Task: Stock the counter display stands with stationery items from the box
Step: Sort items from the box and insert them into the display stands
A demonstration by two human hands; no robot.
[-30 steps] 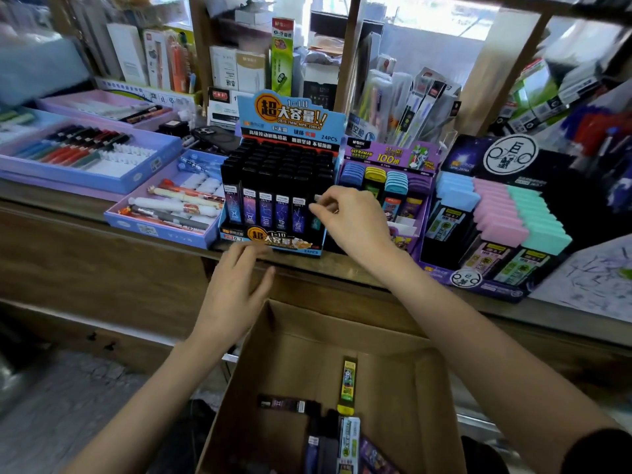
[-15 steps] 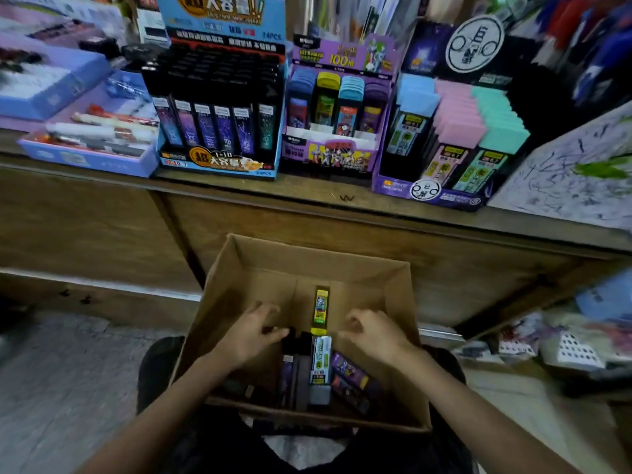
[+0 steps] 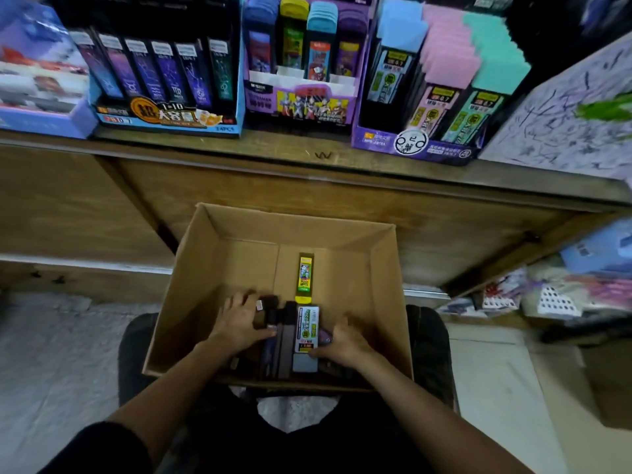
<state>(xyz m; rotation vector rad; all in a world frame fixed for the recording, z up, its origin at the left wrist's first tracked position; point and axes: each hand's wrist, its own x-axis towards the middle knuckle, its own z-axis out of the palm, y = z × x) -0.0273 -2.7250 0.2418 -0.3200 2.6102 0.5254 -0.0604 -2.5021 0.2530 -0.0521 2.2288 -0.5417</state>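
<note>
Gathering the cases [image 3: 273,340] at the near end of the box [image 3: 212,268] is the step in hand, I judge. Doing it well means squaring them into one tight block before lifting, so none slides out on the way up. My left grip [image 3: 239,319] is wide, fingers spread flat over the dark cases on the side toward the box's left wall, thumb laid along their edge. My right grip [image 3: 342,336] comes in from the side of the box's right wall, fingers bent over a purple case [image 3: 325,336], thumb by the near end of the white case [image 3: 306,328]; whether it has closed on anything I cannot tell. I should press both sides evenly, keep the long edges parallel, and take only what I can clamp firmly. The cases are slim, flat and long, mostly dark with small labels, lying lengthwise toward the box's far wall; they look smooth and likely slippery. The white case has a green-printed label and a grey near end. A yellow case [image 3: 305,275] lies alone at mid-box, just beyond the white one. Past the box's far wall, up on the counter [image 3: 325,155], the blue stand [image 3: 164,118] holds upright dark cases of the same kind.
</note>
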